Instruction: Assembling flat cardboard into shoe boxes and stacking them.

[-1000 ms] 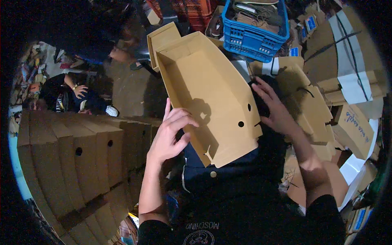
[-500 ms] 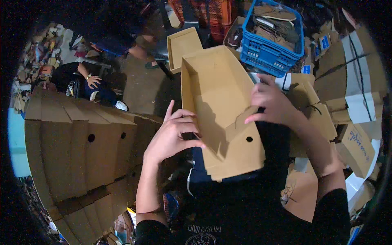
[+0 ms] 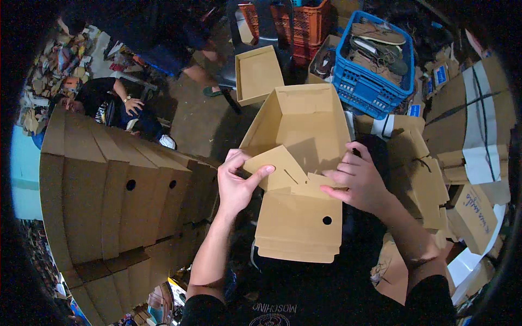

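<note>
Tan cardboard box [image 3: 310, 127] sits on the person's lap, mid-frame, long side walls up, front panel [image 3: 293, 217] lying flat toward the body, round black hole [image 3: 327, 220] at its right. Left flap [image 3: 278, 167], slotted, tilts inward; right flap [image 3: 319, 185] angles in beside it. Left hand [image 3: 237, 182] is clamped on left flap, thumb on top, fingers behind. Right hand [image 3: 359, 179] is clamped on right flap, thumb low, other fingers curled by the right wall. Beyond the far end: shallow tan tray [image 3: 258, 73] on a black chair [image 3: 229, 73], blue crate [image 3: 370, 92] of shoes [image 3: 380, 35], orange crate [image 3: 312, 24]. Left: row of brown boxes [image 3: 109, 190], seated person [image 3: 100, 103] past it. Right: loose cardboard [image 3: 416, 163], cord-tied cardboard bundle [image 3: 451, 119].
</note>
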`<state>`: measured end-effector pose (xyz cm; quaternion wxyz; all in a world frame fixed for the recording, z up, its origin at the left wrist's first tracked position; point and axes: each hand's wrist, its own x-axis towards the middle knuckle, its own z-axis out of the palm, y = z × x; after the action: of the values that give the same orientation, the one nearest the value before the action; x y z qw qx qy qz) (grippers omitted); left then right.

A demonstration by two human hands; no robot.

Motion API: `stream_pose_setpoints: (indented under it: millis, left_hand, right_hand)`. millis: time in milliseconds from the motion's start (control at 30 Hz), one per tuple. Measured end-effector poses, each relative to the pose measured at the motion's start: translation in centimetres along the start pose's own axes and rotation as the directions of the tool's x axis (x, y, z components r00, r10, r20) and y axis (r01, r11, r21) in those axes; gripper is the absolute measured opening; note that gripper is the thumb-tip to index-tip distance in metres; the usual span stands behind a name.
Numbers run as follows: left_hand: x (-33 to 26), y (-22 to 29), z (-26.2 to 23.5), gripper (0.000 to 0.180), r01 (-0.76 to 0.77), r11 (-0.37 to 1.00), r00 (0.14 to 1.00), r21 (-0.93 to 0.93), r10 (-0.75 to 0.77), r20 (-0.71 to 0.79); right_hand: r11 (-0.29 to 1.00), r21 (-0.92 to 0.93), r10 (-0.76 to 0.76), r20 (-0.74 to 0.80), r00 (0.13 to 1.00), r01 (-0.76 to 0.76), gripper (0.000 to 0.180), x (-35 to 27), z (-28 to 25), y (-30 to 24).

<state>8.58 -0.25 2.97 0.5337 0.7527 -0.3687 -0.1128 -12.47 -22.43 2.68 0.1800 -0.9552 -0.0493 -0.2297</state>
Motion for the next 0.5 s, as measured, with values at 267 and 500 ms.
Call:
stream_pose_setpoints:
  millis: [267,500]
  left_hand:
    - [-0.2,0.0,0.3,0.024,0.054,0.999,0.998,0.008,-0.054,-0.022]
    - [-0.2,1.4,1.4,0.032,-0.145,0.951,0.989,0.272,0.132,0.068]
  right_hand:
    - [1.0,-0.006,-0.001,-0.022,1.0,0.001,0.028,-0.8,0.6,-0.9]
    - [0.998,0.026,0.062,0.057,0.996,-0.064,0.024,-0.2,1.4,-1.2]
